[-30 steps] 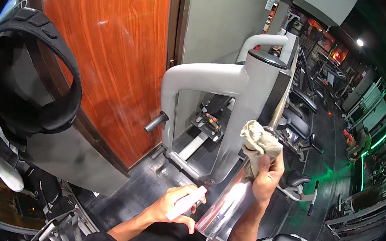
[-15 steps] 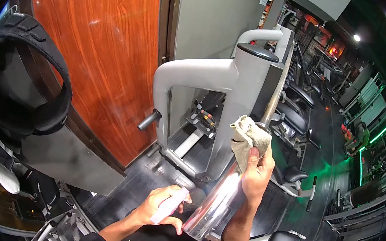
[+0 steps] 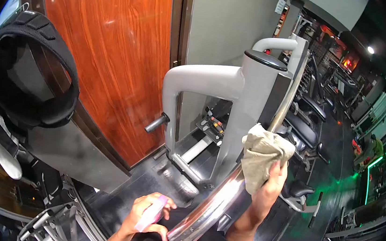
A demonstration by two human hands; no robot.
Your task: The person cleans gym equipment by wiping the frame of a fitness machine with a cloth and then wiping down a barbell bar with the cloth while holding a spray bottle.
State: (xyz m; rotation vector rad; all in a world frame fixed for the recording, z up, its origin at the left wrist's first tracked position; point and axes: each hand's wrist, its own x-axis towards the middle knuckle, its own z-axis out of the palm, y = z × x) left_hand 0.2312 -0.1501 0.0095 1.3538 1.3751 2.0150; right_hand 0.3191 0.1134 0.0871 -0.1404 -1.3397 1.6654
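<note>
A beige cloth (image 3: 264, 158) is gripped in my right hand (image 3: 272, 181) and pressed against the barbell's inner end, hiding the metal there. The barbell's shiny chrome sleeve (image 3: 212, 207) slopes down toward my chest, while its thinner shaft (image 3: 284, 109) runs away beyond the cloth beside the grey rack. My left hand (image 3: 142, 209) is closed around a pale pink, translucent, bottle-like thing (image 3: 152, 214), whose exact kind I cannot make out. The left thumb reaches close to the sleeve's lower end; whether it touches I cannot tell.
The grey rack upright (image 3: 257, 94) stands straight ahead, with a short peg (image 3: 156, 123) jutting from its side frame. A black padded belt (image 3: 34, 66) hangs at the left by a wooden door (image 3: 110, 55). Padded benches (image 3: 302, 129) line the right side.
My right hand and the cloth appear farther right and slightly lower, with the cloth more spread over the bar. My view has shifted too. The left hand keeps its hold.
</note>
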